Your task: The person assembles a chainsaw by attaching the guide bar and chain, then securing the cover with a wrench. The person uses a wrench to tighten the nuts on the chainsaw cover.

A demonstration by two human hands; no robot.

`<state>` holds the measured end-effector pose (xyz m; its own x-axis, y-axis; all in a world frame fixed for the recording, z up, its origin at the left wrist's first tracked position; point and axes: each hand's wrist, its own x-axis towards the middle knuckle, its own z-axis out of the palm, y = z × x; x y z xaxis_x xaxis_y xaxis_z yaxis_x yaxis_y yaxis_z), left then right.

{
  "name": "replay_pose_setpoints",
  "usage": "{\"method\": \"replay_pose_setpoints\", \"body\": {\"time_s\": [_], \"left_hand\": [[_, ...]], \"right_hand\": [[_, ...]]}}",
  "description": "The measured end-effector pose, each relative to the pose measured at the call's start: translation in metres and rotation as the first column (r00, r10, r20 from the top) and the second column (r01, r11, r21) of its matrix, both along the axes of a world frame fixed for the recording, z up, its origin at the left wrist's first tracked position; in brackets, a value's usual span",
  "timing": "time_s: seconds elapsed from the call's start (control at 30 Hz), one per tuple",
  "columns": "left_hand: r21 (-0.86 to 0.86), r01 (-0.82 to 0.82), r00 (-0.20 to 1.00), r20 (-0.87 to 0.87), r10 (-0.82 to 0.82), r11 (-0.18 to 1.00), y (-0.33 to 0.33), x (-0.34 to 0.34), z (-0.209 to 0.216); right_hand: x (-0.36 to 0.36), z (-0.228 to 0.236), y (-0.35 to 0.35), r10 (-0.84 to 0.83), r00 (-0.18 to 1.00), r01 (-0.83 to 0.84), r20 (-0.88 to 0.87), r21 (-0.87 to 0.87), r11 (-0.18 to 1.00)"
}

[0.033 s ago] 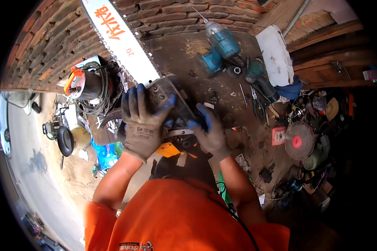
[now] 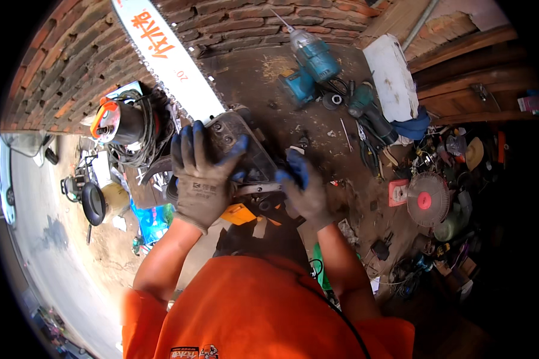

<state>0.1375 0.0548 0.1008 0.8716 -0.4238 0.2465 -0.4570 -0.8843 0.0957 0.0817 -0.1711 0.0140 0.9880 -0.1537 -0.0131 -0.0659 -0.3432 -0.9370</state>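
Note:
A chainsaw with a dark body lies in front of me. Its long white guide bar (image 2: pixel 179 72), edged with chain, points up and left toward the brick wall. My left hand (image 2: pixel 202 179), in a grey glove with blue fingertips, lies on the saw's dark side cover (image 2: pixel 239 140), its fingers stretched and its thumb apart. Just beyond the right end of the cover's pale metal edge (image 2: pixel 259 188) is my right hand (image 2: pixel 305 188), gloved the same way. Its fingers and thumb are bent together; whatever they hold, if anything, is hidden.
A teal impact wrench (image 2: pixel 308 66), a second power tool (image 2: pixel 365 102) and pliers (image 2: pixel 371 152) lie on the bench to the right. At left stands an orange-handled metal machine (image 2: pixel 120 122) with coiled cable. A fan (image 2: pixel 428 198) and mixed clutter fill the right side.
My right hand has shifted slightly right, away from the saw's edge, and its fingers have curled closer to the thumb. My left hand has stayed on the cover.

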Motion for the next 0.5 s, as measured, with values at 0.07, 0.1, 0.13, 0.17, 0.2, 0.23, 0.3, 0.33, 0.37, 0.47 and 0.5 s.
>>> {"method": "replay_pose_setpoints", "body": {"time_s": [0.07,0.1,0.13,0.17,0.2,0.23,0.3,0.33,0.37,0.47,0.5], "left_hand": [[-0.002,-0.015,1.000,-0.017,0.015,1.000,-0.001,-0.001,0.002],[0.006,-0.025,0.999,-0.027,0.025,1.000,-0.003,-0.001,0.007],[0.015,-0.037,0.999,-0.035,0.038,0.999,-0.003,-0.002,0.008],[0.003,-0.037,0.999,-0.029,0.037,0.999,-0.003,-0.002,0.007],[-0.005,-0.036,0.999,-0.026,0.036,0.999,-0.004,-0.003,0.006],[-0.016,-0.032,0.999,-0.022,0.032,0.999,-0.004,-0.003,0.006],[-0.050,-0.017,1.000,-0.026,0.016,0.999,-0.004,-0.001,0.008],[-0.076,-0.015,0.999,-0.033,0.013,0.997,-0.003,-0.001,0.010],[-0.091,-0.031,0.999,-0.040,0.028,0.995,0.002,-0.002,0.013],[-0.358,-0.067,0.997,-0.057,0.050,0.931,0.012,0.005,0.022],[-0.354,-0.108,0.993,0.011,0.120,0.929,0.013,0.017,0.027]], "right_hand": [[-0.011,-0.002,-0.038,-0.195,0.968,0.203,-0.159,0.035,0.978],[-0.017,-0.011,-0.075,-0.284,0.954,0.282,-0.097,-0.042,0.959],[-0.023,-0.019,-0.115,-0.364,0.931,0.359,-0.028,-0.111,0.927],[-0.029,-0.013,-0.141,-0.487,0.871,0.469,-0.059,-0.191,0.862],[-0.035,-0.008,-0.164,-0.599,0.796,0.562,-0.079,-0.269,0.782],[-0.048,-0.021,-0.192,-0.598,0.801,0.550,0.041,-0.446,0.706],[-0.068,-0.050,-0.226,-0.543,0.825,0.514,0.156,-0.609,0.605],[-0.069,-0.057,-0.235,-0.507,0.847,0.485,0.157,-0.617,0.620],[-0.065,-0.060,-0.239,-0.456,0.877,0.445,0.153,-0.618,0.648],[-0.056,-0.063,-0.251,-0.157,0.985,0.103,0.065,-0.963,0.247],[-0.059,-0.079,-0.262,-0.105,0.993,0.066,0.055,-0.992,0.106]]}}
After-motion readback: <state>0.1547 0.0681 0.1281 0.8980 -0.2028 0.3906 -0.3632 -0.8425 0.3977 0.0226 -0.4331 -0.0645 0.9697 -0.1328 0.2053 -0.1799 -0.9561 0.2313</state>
